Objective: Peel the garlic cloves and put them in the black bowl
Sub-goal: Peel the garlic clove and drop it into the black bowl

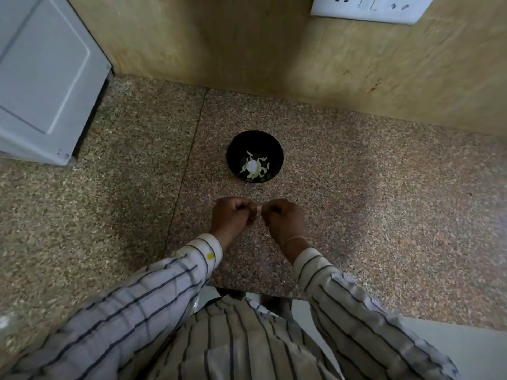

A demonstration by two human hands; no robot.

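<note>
Just nearer the person than the black bowl (247, 141), a garlic clove (259, 211) is pinched between the curled left hand (233, 215) and right hand (284, 220). Pale pieces (253, 167), probably peeled cloves, are seen inside the bowl.

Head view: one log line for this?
left hand: pinches garlic clove | right hand: pinches same clove | black bowl: pale pieces inside

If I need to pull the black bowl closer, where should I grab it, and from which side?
Probably pinch the near rim of the black bowl from above. It stands upright and open, and the garlic pieces lie low in the bottom, leaving the rim free.
</note>
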